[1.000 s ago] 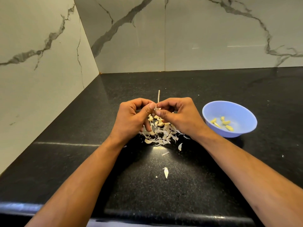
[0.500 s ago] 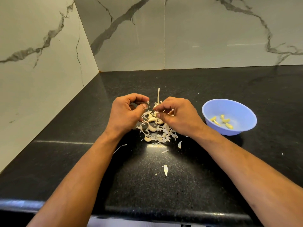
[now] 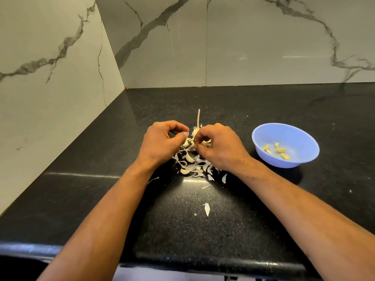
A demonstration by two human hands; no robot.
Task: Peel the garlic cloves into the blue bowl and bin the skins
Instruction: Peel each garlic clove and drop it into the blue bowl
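Both hands hover over the skin pile [image 3: 192, 165] on the black counter [image 3: 203, 230]. The right hand [image 3: 219, 148] curls its fingers, pinching a garlic clove [image 3: 196, 132] at the pile's far edge. The left hand [image 3: 162, 141] pinches thumb to forefinger just left of it; what it holds cannot be told. The blue bowl [image 3: 304, 138], with peeled cloves [image 3: 277, 150], sits well right.

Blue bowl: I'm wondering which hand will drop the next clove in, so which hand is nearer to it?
Right. The right hand is just left of the blue bowl; the left hand is farther left, beyond it.
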